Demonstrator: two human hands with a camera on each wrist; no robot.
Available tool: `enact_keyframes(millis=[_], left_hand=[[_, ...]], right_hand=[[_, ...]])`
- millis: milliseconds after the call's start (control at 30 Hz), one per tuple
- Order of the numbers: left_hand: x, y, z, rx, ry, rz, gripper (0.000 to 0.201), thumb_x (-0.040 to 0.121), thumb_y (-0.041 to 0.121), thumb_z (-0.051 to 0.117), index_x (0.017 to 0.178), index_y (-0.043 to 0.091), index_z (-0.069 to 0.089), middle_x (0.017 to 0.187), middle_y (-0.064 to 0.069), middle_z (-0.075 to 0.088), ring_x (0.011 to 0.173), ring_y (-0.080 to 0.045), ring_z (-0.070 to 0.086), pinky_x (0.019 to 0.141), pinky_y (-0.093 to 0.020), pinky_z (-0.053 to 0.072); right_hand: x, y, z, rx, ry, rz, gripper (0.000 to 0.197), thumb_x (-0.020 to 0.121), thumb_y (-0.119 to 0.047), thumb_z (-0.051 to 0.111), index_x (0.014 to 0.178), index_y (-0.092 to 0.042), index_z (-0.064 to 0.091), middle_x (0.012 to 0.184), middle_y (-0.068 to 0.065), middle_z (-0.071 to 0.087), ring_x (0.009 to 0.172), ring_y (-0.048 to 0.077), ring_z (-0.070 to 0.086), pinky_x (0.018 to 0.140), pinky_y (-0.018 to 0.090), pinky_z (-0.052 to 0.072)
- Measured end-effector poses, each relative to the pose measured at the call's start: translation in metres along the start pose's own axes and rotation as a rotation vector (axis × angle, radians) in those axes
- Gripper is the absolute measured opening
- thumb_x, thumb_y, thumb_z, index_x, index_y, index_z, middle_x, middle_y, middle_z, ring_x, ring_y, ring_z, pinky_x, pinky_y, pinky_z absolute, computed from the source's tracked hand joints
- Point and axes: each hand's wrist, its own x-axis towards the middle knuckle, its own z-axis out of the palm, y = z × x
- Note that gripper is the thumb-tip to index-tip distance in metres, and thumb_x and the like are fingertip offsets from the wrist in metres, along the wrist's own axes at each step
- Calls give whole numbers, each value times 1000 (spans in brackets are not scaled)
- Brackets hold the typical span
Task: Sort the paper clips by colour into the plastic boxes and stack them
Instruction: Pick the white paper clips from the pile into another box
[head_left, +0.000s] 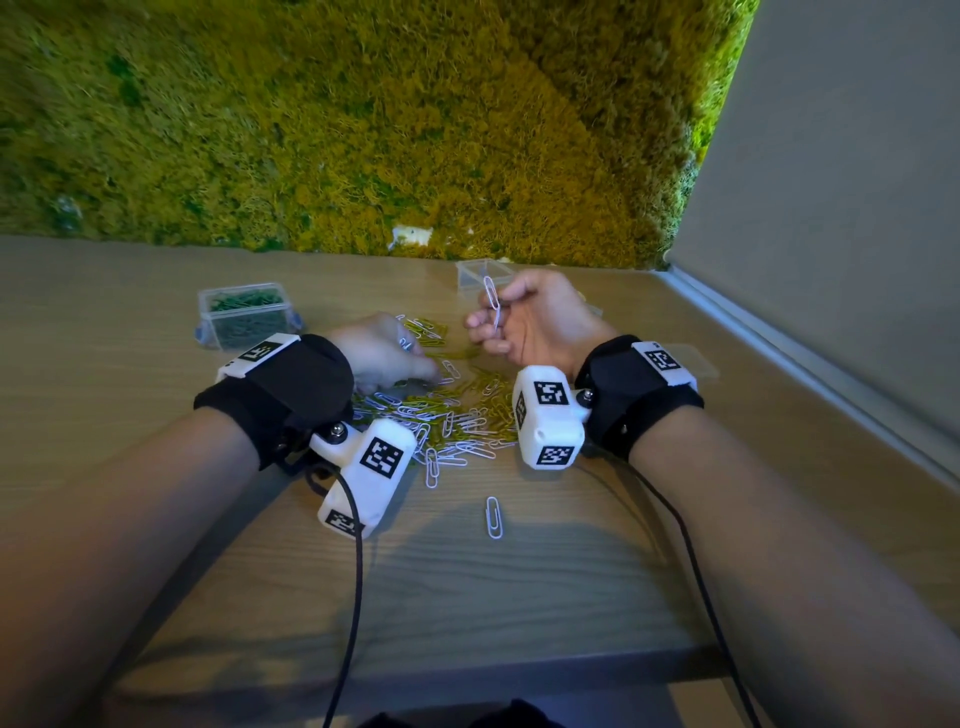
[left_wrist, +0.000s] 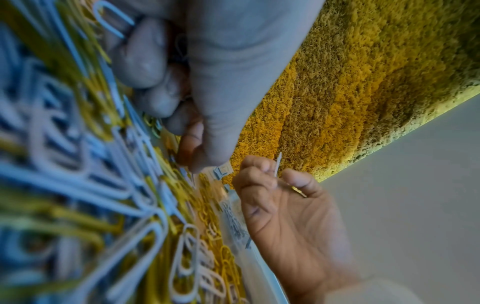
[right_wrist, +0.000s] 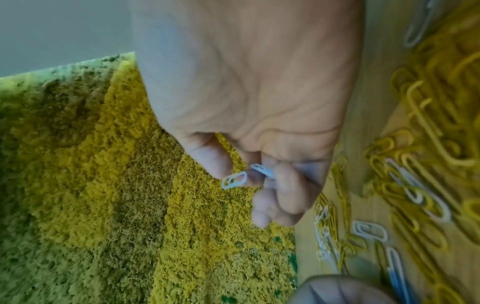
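Right hand (head_left: 524, 317) pinches a white paper clip (head_left: 491, 300) above the pile (head_left: 447, 410), left hand (head_left: 382, 353) curls down into it, grip unclear, so snagged clips could drag yellows along.

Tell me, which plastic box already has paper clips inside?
The box on the left, packed with green clips. The other clear box, behind the right hand, looks empty.

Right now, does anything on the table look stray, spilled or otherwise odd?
One white paper clip lies alone on the wooden table, apart from the mixed pile of white and yellow paper clips. The clear plastic box of green paper clips looks tidy. Otherwise nothing stands out; the right hand pinches a second white paper clip.
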Motion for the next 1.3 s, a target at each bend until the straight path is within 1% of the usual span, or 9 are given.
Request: enact_keyframes(millis=[167, 333, 533, 667, 767, 833, 1000, 1133, 1300], left_hand=[[0, -1, -1, -28, -60, 53, 20, 76, 27, 78, 84, 13, 66, 55, -6, 49, 42, -14, 28, 35, -14, 18], [-2, 0, -2, -38, -92, 62, 12, 77, 23, 77, 81, 15, 69, 57, -3, 60, 40, -11, 37, 33, -13, 18], [0, 2, -3, 65, -82, 12, 25, 78, 29, 76, 92, 9, 70, 61, -9, 49, 45, -16, 32, 37, -15, 23], [-2, 4, -3, 148, -63, 25, 20, 82, 31, 72, 88, 12, 69, 59, -6, 48, 49, -17, 36, 43, -18, 30], [-1, 1, -5, 78, -96, 25, 16, 79, 29, 75, 78, 14, 67, 58, -6, 46, 45, -16, 29, 39, -17, 24], [0, -1, -6, 22, -105, 30, 17, 76, 29, 78, 75, 15, 67, 65, -10, 44, 47, -16, 24, 40, -17, 20], [1, -3, -5, 2, -94, 41, 21, 72, 32, 81, 79, 17, 68, 69, -11, 45, 48, -18, 26, 40, -18, 20], [3, -5, -3, -4, -92, 43, 24, 70, 33, 82, 79, 20, 64, 76, -15, 52, 69, -23, 36, 49, -23, 23], [2, -5, -3, -16, -97, 49, 22, 73, 30, 80, 86, 20, 66, 77, -12, 60, 59, -19, 45, 47, -22, 24]], right_hand=[[3, 6, 5, -254, 85, -21, 18, 94, -12, 49, 78, -15, 42, 60, -3, 41, 42, 4, 30, 36, 15, 19], [1, 13, 8, -956, 192, -41, 5, 85, -17, 70, 82, -14, 66, 48, -13, 55, 39, -2, 47, 33, 11, 33], [3, 15, 10, -1356, 177, -46, 23, 79, -21, 76, 92, -2, 73, 81, 7, 69, 66, 9, 54, 53, 19, 40], [4, 13, 10, -1467, 148, 36, 34, 83, -24, 69, 97, 7, 68, 72, 7, 53, 65, 17, 47, 61, 27, 35], [-1, 7, 9, -1372, 166, 68, 27, 89, -29, 58, 73, -7, 61, 59, 1, 45, 49, 13, 40, 49, 24, 31], [-3, 0, 4, -912, 154, 119, 28, 93, -22, 42, 65, -18, 41, 53, -5, 32, 38, 8, 26, 37, 18, 20], [-6, -9, -10, -111, -73, 62, 10, 64, -19, 40, 72, -14, 36, 65, 4, 39, 44, 9, 30, 32, 16, 17], [-2, -3, -6, -234, -112, 22, 19, 83, -15, 55, 73, -17, 39, 63, -2, 43, 44, 5, 32, 33, 14, 19], [-9, -9, -6, -909, -86, 206, 16, 90, -9, 61, 77, -18, 55, 57, -3, 35, 41, 5, 25, 35, 15, 13]])
